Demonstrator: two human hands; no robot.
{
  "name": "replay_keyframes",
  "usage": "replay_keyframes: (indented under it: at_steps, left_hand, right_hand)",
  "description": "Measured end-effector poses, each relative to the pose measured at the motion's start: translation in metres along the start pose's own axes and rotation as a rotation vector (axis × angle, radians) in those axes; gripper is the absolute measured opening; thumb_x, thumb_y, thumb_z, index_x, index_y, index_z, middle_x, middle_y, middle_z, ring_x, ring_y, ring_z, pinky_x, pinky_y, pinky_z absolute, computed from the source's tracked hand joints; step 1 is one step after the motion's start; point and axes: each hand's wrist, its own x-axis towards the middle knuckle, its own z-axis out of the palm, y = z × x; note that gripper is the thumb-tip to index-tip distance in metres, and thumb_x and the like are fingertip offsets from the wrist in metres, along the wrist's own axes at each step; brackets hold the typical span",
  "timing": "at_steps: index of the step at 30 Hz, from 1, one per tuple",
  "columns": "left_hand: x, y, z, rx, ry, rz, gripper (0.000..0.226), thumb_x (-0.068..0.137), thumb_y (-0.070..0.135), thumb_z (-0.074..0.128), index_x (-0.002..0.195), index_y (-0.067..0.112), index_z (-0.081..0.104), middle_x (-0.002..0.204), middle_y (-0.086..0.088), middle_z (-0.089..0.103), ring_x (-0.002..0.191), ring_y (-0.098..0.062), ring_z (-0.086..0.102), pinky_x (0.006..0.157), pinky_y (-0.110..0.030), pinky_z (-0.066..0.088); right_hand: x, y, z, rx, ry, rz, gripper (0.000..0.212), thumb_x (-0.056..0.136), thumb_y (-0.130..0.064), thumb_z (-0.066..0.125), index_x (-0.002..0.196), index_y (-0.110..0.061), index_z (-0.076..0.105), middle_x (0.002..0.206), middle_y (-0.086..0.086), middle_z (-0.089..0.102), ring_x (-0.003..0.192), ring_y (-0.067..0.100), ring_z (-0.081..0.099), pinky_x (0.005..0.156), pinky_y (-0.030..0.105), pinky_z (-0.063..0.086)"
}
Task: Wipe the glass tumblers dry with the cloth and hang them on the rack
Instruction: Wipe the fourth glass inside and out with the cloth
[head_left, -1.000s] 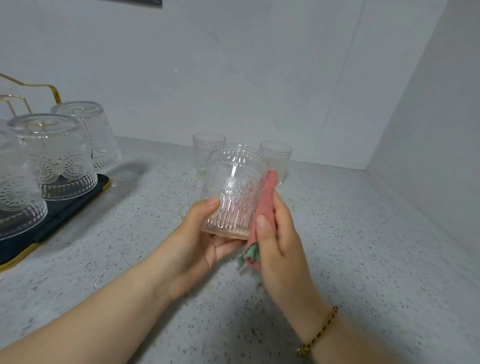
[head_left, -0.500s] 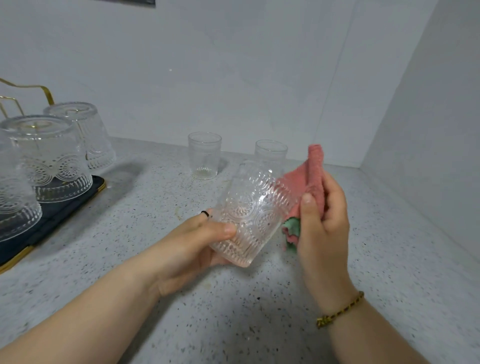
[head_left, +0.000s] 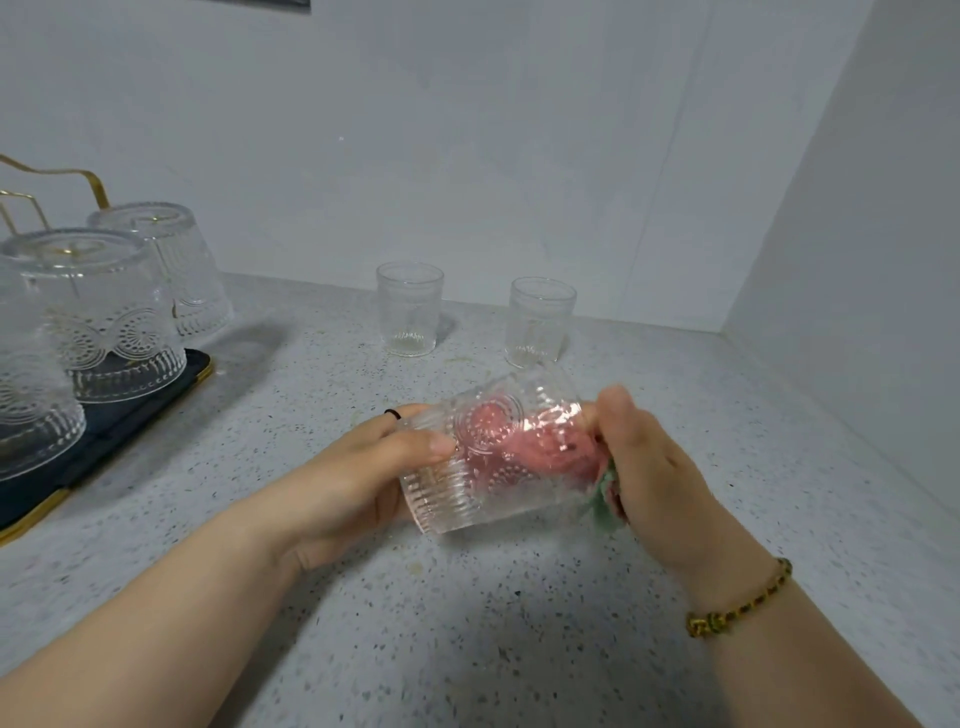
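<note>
Mostly hidden, the cloth (head_left: 604, 493) shows blurred through the tumbler (head_left: 462, 488).

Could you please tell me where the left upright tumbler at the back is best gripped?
Probably round its mid wall, coming from the front: the left upright tumbler stands mouth up, clear of the right upright tumbler, with bare counter before it.

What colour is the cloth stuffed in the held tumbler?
Pink cloth, with a green patch outside the tumbler mouth by the right hand. Head view.

Beaded bracelet (head_left: 737, 598), black ring (head_left: 393, 413)
</note>
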Motion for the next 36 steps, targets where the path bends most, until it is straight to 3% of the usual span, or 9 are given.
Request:
replay_keyframes:
  at_steps: [4, 8, 12, 15, 19, 23, 29, 32, 36]
  left_hand:
    - [0.001, -0.001, -0.001, -0.037, -0.059, -0.038, 0.068, 0.022, 0.051, 0.087, 0.081, 0.017, 0.076, 0.08, -0.006, 0.073, 0.067, -0.014, 0.068, 0.059, -0.025, 0.057]
    - [0.0, 0.006, -0.005, -0.093, -0.104, -0.053, 0.065, 0.024, 0.05, 0.087, 0.079, 0.016, 0.077, 0.079, -0.009, 0.074, 0.065, -0.017, 0.07, 0.055, -0.027, 0.058]
    - [-0.001, 0.004, -0.005, -0.082, -0.146, -0.104, 0.068, 0.029, 0.05, 0.086, 0.088, 0.019, 0.075, 0.084, -0.012, 0.073, 0.067, -0.021, 0.07, 0.056, -0.031, 0.058]
    - [-0.001, 0.0, -0.001, -0.07, -0.139, -0.182, 0.069, 0.04, 0.044, 0.083, 0.097, 0.009, 0.068, 0.086, -0.018, 0.071, 0.065, -0.026, 0.067, 0.051, -0.029, 0.057]
    - [-0.004, 0.001, -0.002, 0.029, -0.064, -0.08, 0.082, 0.04, 0.055, 0.083, 0.112, 0.025, 0.059, 0.105, -0.005, 0.069, 0.089, -0.022, 0.069, 0.071, -0.03, 0.058]
    - [-0.002, 0.001, -0.006, 0.324, 0.078, 0.186, 0.092, 0.032, 0.063, 0.081, 0.116, 0.046, 0.046, 0.118, 0.017, 0.057, 0.099, -0.001, 0.063, 0.078, -0.015, 0.049]
    - [0.003, -0.005, -0.004, 0.184, 0.178, 0.135, 0.065, 0.039, 0.058, 0.081, 0.092, 0.023, 0.067, 0.088, 0.001, 0.073, 0.081, -0.016, 0.068, 0.064, -0.022, 0.055]
    - [0.002, -0.007, 0.004, 0.198, 0.194, -0.092, 0.055, 0.06, 0.059, 0.066, 0.086, 0.011, 0.068, 0.084, -0.012, 0.074, 0.071, -0.025, 0.069, 0.057, -0.027, 0.058]
    - [0.003, -0.005, -0.003, 0.139, 0.09, -0.166, 0.066, 0.061, 0.061, 0.065, 0.101, 0.009, 0.063, 0.096, -0.011, 0.072, 0.083, -0.019, 0.07, 0.072, -0.026, 0.058]
  right_hand:
    - [-0.001, 0.008, 0.0, -0.083, -0.219, 0.022, 0.113, 0.054, -0.091, 0.02, 0.081, 0.012, 0.057, 0.065, 0.038, 0.048, 0.053, 0.041, 0.051, 0.049, 0.03, 0.048]
    - [0.001, 0.0, -0.008, -0.057, -0.263, -0.098, 0.044, 0.068, -0.062, 0.053, 0.098, -0.031, 0.06, 0.065, -0.018, 0.064, 0.046, -0.001, 0.053, 0.041, 0.01, 0.04]
    - [-0.001, 0.003, -0.004, -0.095, -0.538, 0.032, 0.056, 0.067, -0.029, 0.073, 0.118, -0.026, 0.05, 0.097, -0.016, 0.064, 0.084, -0.005, 0.063, 0.074, 0.013, 0.051]
    - [0.001, 0.009, 0.005, -0.027, -0.498, 0.058, 0.036, 0.077, -0.009, 0.067, 0.11, -0.017, 0.058, 0.084, -0.01, 0.064, 0.067, -0.001, 0.06, 0.063, 0.014, 0.05]
    - [0.01, 0.018, 0.006, 0.404, -0.348, 0.129, 0.043, 0.072, -0.017, 0.064, 0.113, -0.006, 0.059, 0.109, 0.018, 0.064, 0.098, 0.03, 0.063, 0.085, 0.041, 0.052]
    - [0.01, 0.017, 0.012, 0.821, -0.291, 0.232, 0.039, 0.072, -0.014, 0.056, 0.109, -0.004, 0.061, 0.103, 0.019, 0.067, 0.088, 0.025, 0.067, 0.068, 0.028, 0.055]
    - [0.003, 0.008, 0.02, 0.412, -0.432, 0.007, 0.047, 0.075, 0.005, 0.058, 0.119, -0.012, 0.05, 0.104, 0.0, 0.066, 0.097, 0.006, 0.062, 0.081, 0.021, 0.051]
    - [0.001, 0.016, 0.029, 0.104, -0.371, 0.095, 0.047, 0.074, -0.007, 0.063, 0.117, -0.022, 0.051, 0.089, 0.004, 0.059, 0.073, 0.01, 0.057, 0.062, 0.022, 0.047]
    - [0.005, 0.012, 0.028, 0.364, -0.3, 0.1, 0.035, 0.073, -0.002, 0.055, 0.104, -0.016, 0.061, 0.085, 0.001, 0.067, 0.077, 0.01, 0.064, 0.064, 0.019, 0.051]
